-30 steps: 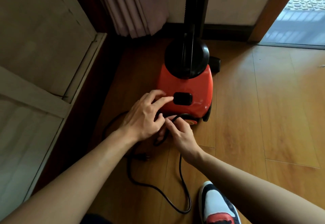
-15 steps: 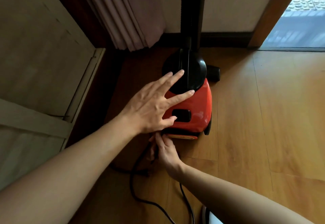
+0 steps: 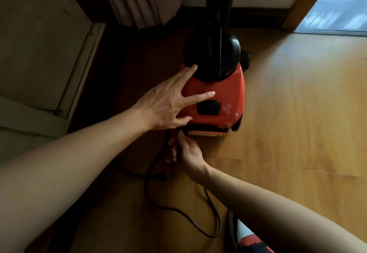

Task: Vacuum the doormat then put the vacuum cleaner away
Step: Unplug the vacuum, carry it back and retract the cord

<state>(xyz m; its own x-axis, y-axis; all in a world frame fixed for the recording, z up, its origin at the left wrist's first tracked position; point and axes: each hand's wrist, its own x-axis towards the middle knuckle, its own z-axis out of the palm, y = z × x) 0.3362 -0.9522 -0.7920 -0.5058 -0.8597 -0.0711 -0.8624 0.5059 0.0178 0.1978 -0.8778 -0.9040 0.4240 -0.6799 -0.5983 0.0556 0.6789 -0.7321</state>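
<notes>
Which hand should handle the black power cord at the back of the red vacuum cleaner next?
Right. The right hand grips the black power cord at the base of the red vacuum cleaner; the left hand lies flat on its body, probably steadying it.

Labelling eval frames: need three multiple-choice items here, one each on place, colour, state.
1. Where is the left hand? A) flat on the red plastic vacuum cleaner B) on a door handle C) in a pocket
2. Colour of the vacuum's domed top? A) white B) black C) blue
3. The black power cord is: A) hung on a hook B) fully wound in C) loose on the wooden floor
1 A, straight fingers lie on its red body; 2 B, the dome is black; 3 C, the cord loops across the boards.
</notes>
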